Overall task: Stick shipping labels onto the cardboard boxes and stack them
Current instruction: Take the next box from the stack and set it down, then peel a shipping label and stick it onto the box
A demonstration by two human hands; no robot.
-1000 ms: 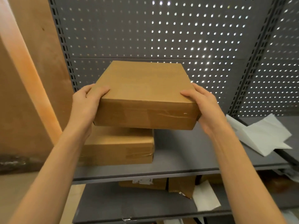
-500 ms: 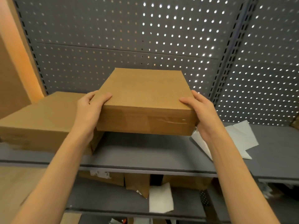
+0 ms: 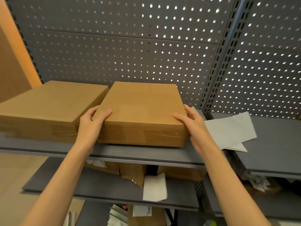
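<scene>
A flat brown cardboard box (image 3: 141, 110) sits on the grey metal shelf (image 3: 146, 154), its taped front side toward me. My left hand (image 3: 91, 121) grips its front left corner, thumb on top. My right hand (image 3: 190, 121) holds the front right corner, thumb on the top face, fingers along the side. A second cardboard box (image 3: 48, 105) of the same kind lies on the shelf just to the left, close beside the first. No label shows on either top face.
White paper sheets (image 3: 231, 131) lie on the shelf to the right. A grey perforated back panel (image 3: 130, 46) rises behind the boxes. The lower shelf (image 3: 101, 186) holds more cardboard boxes (image 3: 132, 173) and a white sheet (image 3: 154, 188); papers lie below that.
The box in my hands has come down from mid-air onto the shelf, to the right of the other box. My view has shifted right and down.
</scene>
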